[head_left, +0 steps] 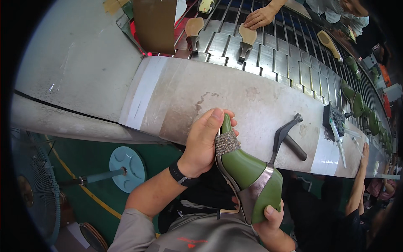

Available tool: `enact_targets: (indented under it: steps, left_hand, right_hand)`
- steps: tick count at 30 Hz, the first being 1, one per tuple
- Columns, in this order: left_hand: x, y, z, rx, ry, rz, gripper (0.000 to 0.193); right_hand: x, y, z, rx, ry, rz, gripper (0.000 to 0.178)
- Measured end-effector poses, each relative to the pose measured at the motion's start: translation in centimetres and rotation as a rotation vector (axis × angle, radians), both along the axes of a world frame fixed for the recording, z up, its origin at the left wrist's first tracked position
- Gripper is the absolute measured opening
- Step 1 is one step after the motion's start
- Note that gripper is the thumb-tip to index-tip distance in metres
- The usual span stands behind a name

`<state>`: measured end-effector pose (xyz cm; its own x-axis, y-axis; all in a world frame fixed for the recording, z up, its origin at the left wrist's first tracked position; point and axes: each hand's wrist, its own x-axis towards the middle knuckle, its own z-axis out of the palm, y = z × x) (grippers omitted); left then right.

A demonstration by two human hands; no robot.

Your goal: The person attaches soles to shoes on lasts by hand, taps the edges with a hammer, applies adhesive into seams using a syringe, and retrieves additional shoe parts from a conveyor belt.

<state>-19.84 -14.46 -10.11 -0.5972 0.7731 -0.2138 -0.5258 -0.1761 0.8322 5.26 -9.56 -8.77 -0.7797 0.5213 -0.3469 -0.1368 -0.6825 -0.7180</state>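
Observation:
Both my hands hold a high-heeled sandal (254,183) fitted on a green shoe last (241,165). The sandal has a glittery band (227,143) across the toe end and a shiny metallic strap farther back. My left hand (206,140) wraps round the toe, thumb on top. At the heel end, my right hand (268,222) grips the back of the last, with its thumb over the edge; some of its fingers are hidden underneath. The heel points toward my body. Just beyond the sandal, lasting pliers (282,136) with dark handles lie on the worktable.
A conveyor (268,52) of metal slats runs behind the worktable (180,96), carrying soles with heels (247,38) and several green lasts (354,101). A co-worker's hand (260,17) touches one sole. At right are a black brush-like block (333,119) and another person's arm (359,180). A fan (35,189) stands lower left.

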Motion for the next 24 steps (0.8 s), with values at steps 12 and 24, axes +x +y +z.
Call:
enact_targets:
  steps: [12, 24]
  left_hand:
    - [-0.7, 0.8, 1.9, 0.297, -0.048, 0.087, 0.048]
    - [-1.3, -2.4, 12.7, 0.912, 0.516, -0.488, 0.003]
  right_hand:
    - [0.5, 1.4, -0.4, -0.144, 0.113, 0.089, 0.083]
    - [-15.7, 26.9, 3.4, 0.599, 0.051, -0.508, 0.039]
